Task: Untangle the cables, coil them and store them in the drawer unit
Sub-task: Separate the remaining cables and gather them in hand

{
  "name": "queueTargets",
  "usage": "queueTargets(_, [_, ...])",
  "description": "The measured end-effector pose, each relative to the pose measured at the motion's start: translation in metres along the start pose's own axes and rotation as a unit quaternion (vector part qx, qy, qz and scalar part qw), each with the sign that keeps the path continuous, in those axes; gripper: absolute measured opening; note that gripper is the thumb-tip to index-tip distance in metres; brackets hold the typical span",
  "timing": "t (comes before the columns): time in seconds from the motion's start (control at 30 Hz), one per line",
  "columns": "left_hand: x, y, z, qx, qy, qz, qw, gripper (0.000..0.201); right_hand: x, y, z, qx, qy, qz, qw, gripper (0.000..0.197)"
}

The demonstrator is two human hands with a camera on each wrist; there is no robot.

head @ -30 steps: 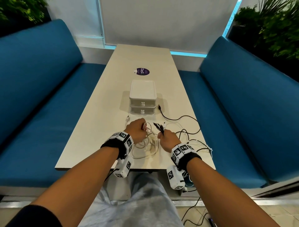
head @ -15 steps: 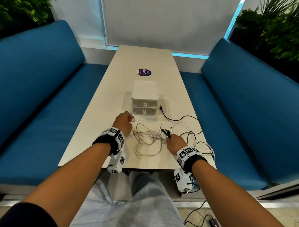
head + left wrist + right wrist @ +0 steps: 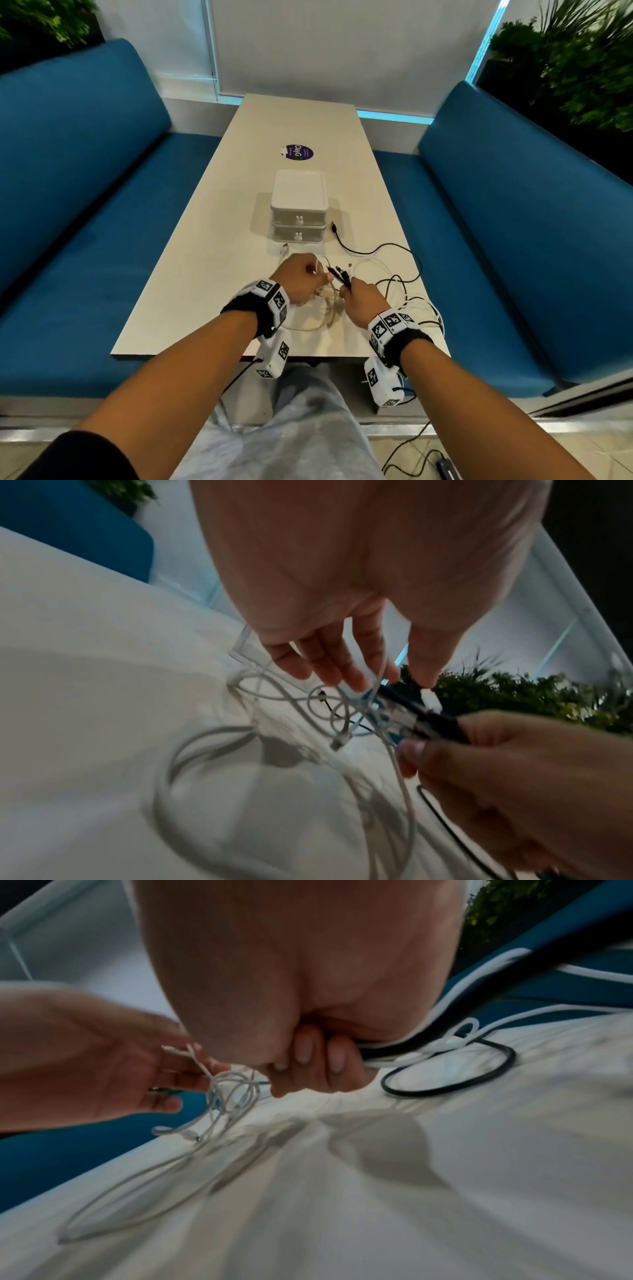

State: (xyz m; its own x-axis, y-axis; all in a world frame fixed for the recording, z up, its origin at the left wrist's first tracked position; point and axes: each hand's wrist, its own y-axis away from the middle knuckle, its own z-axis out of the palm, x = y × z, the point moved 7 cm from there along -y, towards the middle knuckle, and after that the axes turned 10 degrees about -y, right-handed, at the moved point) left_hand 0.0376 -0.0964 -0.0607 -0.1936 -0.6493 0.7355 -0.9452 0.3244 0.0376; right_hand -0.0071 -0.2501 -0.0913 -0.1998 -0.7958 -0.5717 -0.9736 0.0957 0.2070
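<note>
A white two-drawer unit (image 3: 298,205) stands mid-table with both drawers closed. In front of it lies a tangle of white cables (image 3: 325,310) and a black cable (image 3: 376,248). My right hand (image 3: 346,291) grips a bundle of black and white cable plugs (image 3: 339,274) that sticks out above the fist. In the right wrist view its fingers (image 3: 308,1066) are curled round the black and white strands. My left hand (image 3: 320,274) reaches into the white loops (image 3: 274,693) with straight fingers (image 3: 329,666); a white strand lies across them.
The table (image 3: 191,274) is long and pale, with a purple sticker (image 3: 298,152) beyond the drawer unit. Blue benches (image 3: 85,205) run along both sides. White cable loops hang over the table's right front edge (image 3: 431,308). More black cable lies on the floor (image 3: 411,459).
My left hand, drawn away to the left half a second ago, has come back right into the white tangle. My right hand has shifted slightly forward with the plug bundle.
</note>
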Motion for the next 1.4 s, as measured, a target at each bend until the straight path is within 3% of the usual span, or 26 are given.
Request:
queueTargets(0.17, [-0.003,0.002,-0.037,0.100,0.114,-0.026,0.988,0.002,0.007,-0.002,0.002,-0.012,0.016,0.027,0.999,0.039])
queueTargets(0.3, [-0.027,0.004,-0.053,0.121,0.046,-0.078,0.989,0.015,0.005,-0.007,0.008,-0.018,0.036,0.035,0.999,0.039])
queueTargets(0.4, [-0.040,0.006,-0.059,0.152,-0.012,-0.131,0.980,0.014,0.008,-0.007,0.009,-0.012,0.050,0.044,0.998,0.038])
queueTargets(0.5, [-0.040,0.016,-0.070,0.189,-0.118,-0.155,0.962,0.036,0.010,-0.005,0.009,-0.011,0.049,0.047,0.998,0.038])
queueTargets(0.57, [-0.029,0.019,-0.073,0.200,-0.189,-0.091,0.957,0.064,0.008,-0.004,0.008,-0.008,0.030,0.041,0.999,0.038])
queueTargets(0.67, [-0.015,0.014,-0.046,0.095,-0.165,-0.018,0.982,0.099,0.001,-0.003,0.002,0.005,-0.006,0.018,1.000,0.035])
queueTargets(0.73, [-0.010,0.013,-0.027,0.058,-0.051,-0.017,0.997,0.091,-0.002,-0.003,-0.004,0.020,-0.033,0.012,0.999,0.032])
queueTargets(0.8, [-0.005,0.015,-0.021,0.089,0.042,-0.001,0.995,0.064,-0.002,-0.002,-0.011,0.031,-0.055,0.013,0.998,0.031])
queueTargets(0.87, [0.001,0.021,-0.032,0.183,-0.033,0.028,0.982,0.040,0.000,0.000,-0.016,0.032,-0.069,0.020,0.997,0.030])
queueTargets(0.93, [0.014,0.029,-0.044,0.273,-0.183,0.089,0.940,0.028,0.002,0.001,-0.019,0.034,-0.080,0.028,0.996,0.029])
queueTargets(0.97, [0.019,0.031,-0.044,0.281,-0.234,0.116,0.924,0.024,0.002,0.001,-0.020,0.035,-0.083,0.029,0.996,0.029])
queueTargets(1.07, [0.023,0.026,-0.025,0.186,-0.353,0.166,0.902,0.022,-0.001,0.000,-0.018,0.042,-0.087,0.022,0.995,0.029])
queueTargets(1.13, [0.019,0.022,-0.013,0.139,-0.397,0.158,0.893,0.023,-0.004,0.000,-0.015,0.039,-0.084,0.014,0.996,0.029])
queueTargets(1.27, [0.010,0.016,-0.012,0.112,-0.367,0.103,0.918,0.023,-0.004,0.001,-0.013,0.029,-0.082,0.012,0.996,0.032])
queueTargets(1.4, [0.010,0.013,-0.005,0.060,-0.331,0.112,0.935,0.013,-0.005,0.004,-0.015,0.023,-0.092,0.004,0.995,0.031])
